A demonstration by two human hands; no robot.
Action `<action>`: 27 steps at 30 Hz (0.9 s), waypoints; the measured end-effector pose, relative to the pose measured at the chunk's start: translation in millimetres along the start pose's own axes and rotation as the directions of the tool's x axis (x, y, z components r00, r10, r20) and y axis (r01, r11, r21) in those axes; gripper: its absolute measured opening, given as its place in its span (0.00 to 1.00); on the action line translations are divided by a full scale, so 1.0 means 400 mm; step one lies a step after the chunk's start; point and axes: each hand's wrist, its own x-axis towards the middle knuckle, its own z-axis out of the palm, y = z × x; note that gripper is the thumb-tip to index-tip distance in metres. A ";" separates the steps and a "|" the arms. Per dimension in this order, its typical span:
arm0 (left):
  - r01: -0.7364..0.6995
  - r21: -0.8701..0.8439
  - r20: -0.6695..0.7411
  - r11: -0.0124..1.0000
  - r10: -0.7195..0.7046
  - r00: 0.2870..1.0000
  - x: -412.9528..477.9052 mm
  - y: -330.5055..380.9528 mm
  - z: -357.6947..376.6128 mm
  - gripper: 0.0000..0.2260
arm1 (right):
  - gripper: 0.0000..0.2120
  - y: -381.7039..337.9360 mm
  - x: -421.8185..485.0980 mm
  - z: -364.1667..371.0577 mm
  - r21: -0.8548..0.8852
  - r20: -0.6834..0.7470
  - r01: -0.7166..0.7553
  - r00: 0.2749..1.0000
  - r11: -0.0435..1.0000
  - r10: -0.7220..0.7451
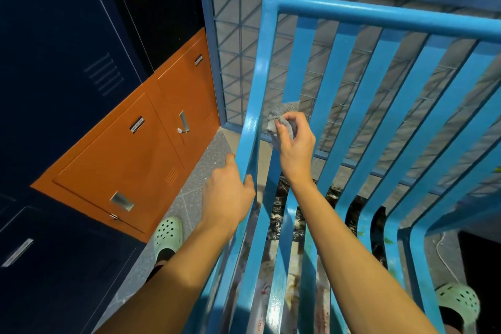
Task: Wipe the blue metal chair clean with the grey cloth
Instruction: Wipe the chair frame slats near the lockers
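Observation:
The blue metal chair (pixel 360 68) fills the right half of the view, its slatted back rising away from me and its seat slats running down toward the bottom edge. My right hand (pixel 295 144) grips the bunched grey cloth (pixel 283 114) and holds it against a back slat just right of the left side rail. My left hand (pixel 229 192) holds the chair's left side rail lower down, fingers curled round its edge. Some green specks sit on the slats at the lower right.
Orange lockers (pixel 141 144) and dark blue lockers (pixel 54 62) stand on the left. A blue wire-mesh frame (pixel 233 43) stands behind the chair. My feet in pale green clogs (pixel 168 233) are on the speckled grey floor. Printed paper lies under the seat.

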 end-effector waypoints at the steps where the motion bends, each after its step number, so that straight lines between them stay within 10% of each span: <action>1: -0.001 0.001 0.000 1.000 0.001 1.000 0.000 -0.001 0.001 0.22 | 0.02 0.007 -0.008 0.000 -0.006 0.002 -0.003 1.000 1.000 0.003; 17: 0.010 0.009 0.030 1.000 -0.011 0.999 -0.003 0.010 -0.012 0.20 | 0.07 0.213 -0.321 0.008 -0.201 0.260 -0.348 0.882 0.916 0.392; 27: 0.015 0.026 0.039 1.000 -0.016 0.999 -0.005 0.013 -0.015 0.19 | 0.06 0.165 -0.235 0.005 -0.227 0.160 -0.498 0.829 0.837 0.536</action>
